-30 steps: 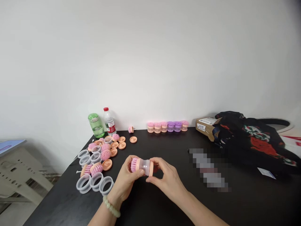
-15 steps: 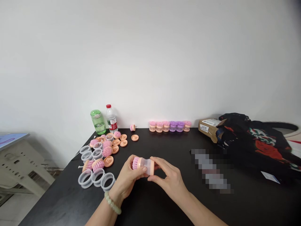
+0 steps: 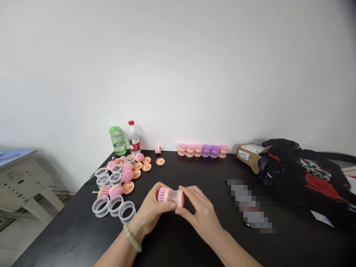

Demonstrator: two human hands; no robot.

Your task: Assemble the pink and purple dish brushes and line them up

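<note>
A pink-bristled brush with a clear middle and a peach base (image 3: 172, 198) lies sideways between my hands above the black table. My left hand (image 3: 151, 205) is wrapped round its bristle end and clear middle, thumb along the near side. At the peach base, my right hand (image 3: 198, 209) pinches with thumb and fingers. To the left are clear rings (image 3: 100, 206), loose pink brush heads (image 3: 115, 191) and peach discs (image 3: 128, 187). Finished-looking pink and purple brushes (image 3: 205, 150) stand in a row by the wall.
A green bottle (image 3: 118, 141) and a red-capped bottle (image 3: 134, 139) stand at the back left. One brush head (image 3: 158, 150) lies by the wall. A cardboard package (image 3: 247, 156), dark fabric (image 3: 306, 178) and a blurred item (image 3: 250, 205) occupy the right.
The view has shifted slightly. Both hands still hold the brush, which is turned a little, its peach base showing more of its outer face.
</note>
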